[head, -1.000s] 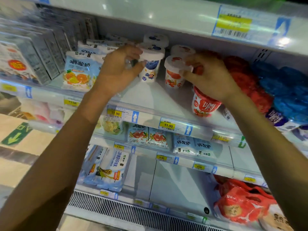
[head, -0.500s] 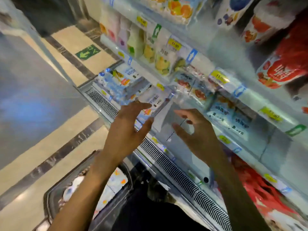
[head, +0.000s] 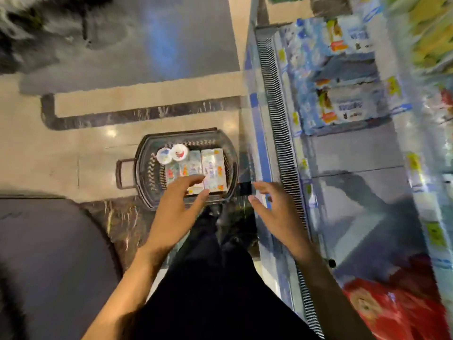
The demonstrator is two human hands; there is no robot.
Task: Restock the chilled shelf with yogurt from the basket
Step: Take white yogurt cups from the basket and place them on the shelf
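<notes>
A glossy tiled floor [head: 73, 155] runs beside the chiller. The left grip [head: 176, 207], fingers spread and empty, hovers over the near edge of the basket [head: 147, 177]. The right grip [head: 274, 212] is open and empty too, just off the basket's right edge. Yogurt packs [head: 212, 168] fill its right side, with two cups [head: 179, 151] at the far edge. It looks best to take one item per grip, held by its sides, before rising to the chilled shelf [head: 348, 153].

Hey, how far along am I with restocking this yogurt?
Done: the chilled shelf already holds blue packs. In hand: nothing; the left hand reaches open over the basket, and the right hand is empty beside it. Left: two round cups and several flat packs still lie in the basket.
</notes>
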